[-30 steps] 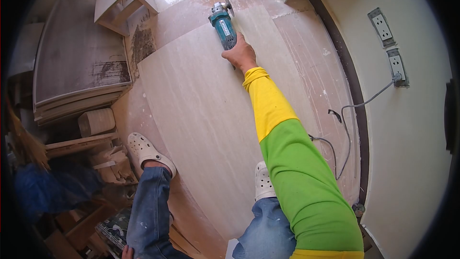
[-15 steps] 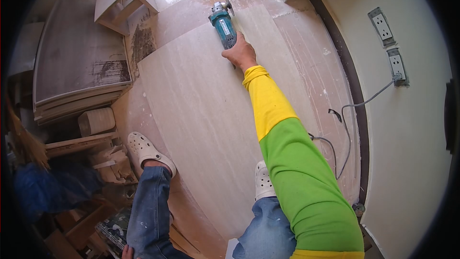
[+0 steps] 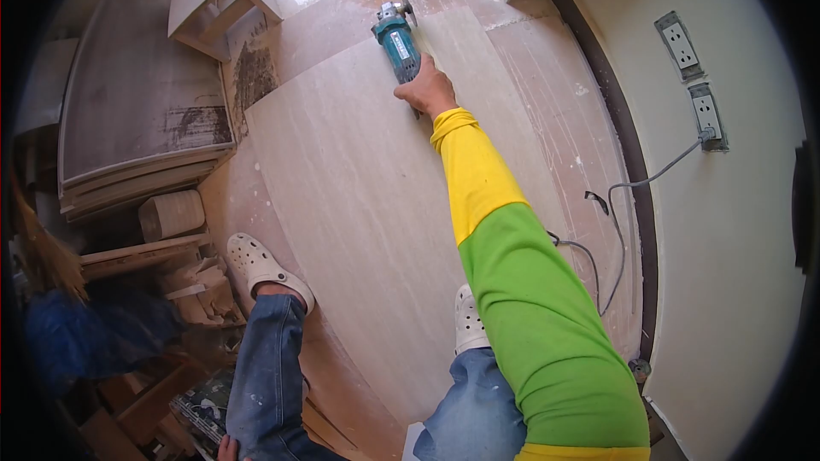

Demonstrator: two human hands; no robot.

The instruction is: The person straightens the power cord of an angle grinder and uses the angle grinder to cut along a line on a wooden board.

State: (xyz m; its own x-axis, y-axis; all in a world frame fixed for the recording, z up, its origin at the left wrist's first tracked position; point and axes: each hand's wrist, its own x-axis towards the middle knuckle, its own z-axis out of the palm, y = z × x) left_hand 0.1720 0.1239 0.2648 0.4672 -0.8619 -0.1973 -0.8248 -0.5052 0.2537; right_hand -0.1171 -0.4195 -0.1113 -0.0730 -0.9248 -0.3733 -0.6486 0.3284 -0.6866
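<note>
My right hand (image 3: 430,90) is closed round the rear of a teal angle grinder (image 3: 399,44). The grinder's disc (image 3: 407,7) stands on edge at the right of its metal head, near the far edge of a large pale panel (image 3: 359,171) with faint grain. Only the fingers of my left hand (image 3: 227,448) show, at the bottom edge against my jeans; the rest is cut off and its grip is unclear.
A grey cord (image 3: 623,239) runs from the wall outlet (image 3: 707,119) down to the floor at the right. Stacked boards (image 3: 145,94), a small wooden stool (image 3: 224,2), a blue plastic bag (image 3: 77,333) and scrap wood lie at the left.
My right forearm and sleeve have shifted very slightly left and up. The grinder is still in my right hand at nearly the same spot.
</note>
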